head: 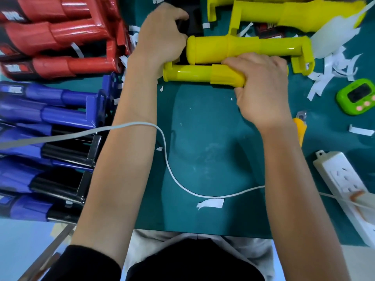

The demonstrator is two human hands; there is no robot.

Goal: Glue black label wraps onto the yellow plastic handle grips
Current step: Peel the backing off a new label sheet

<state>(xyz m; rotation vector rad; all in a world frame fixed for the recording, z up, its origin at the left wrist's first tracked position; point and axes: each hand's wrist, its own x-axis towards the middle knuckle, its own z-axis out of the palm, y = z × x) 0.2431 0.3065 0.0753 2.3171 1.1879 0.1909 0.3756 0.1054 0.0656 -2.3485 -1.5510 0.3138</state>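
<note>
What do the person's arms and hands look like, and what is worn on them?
The left hand and right hand are bare: no gloves, rings or watch in view. A black sleeve sits pushed up on the left arm; no sleeve shows on the right.

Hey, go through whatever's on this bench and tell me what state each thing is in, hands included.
Left hand: fingers curled on a black label.
Right hand: grips the near yellow handle.
Near yellow handle: lying flat, no label visible.
Far yellow handle: lying flat, bare.
Red handles: stacked, labels on.
Timer: screen too blurred to read.
</note>
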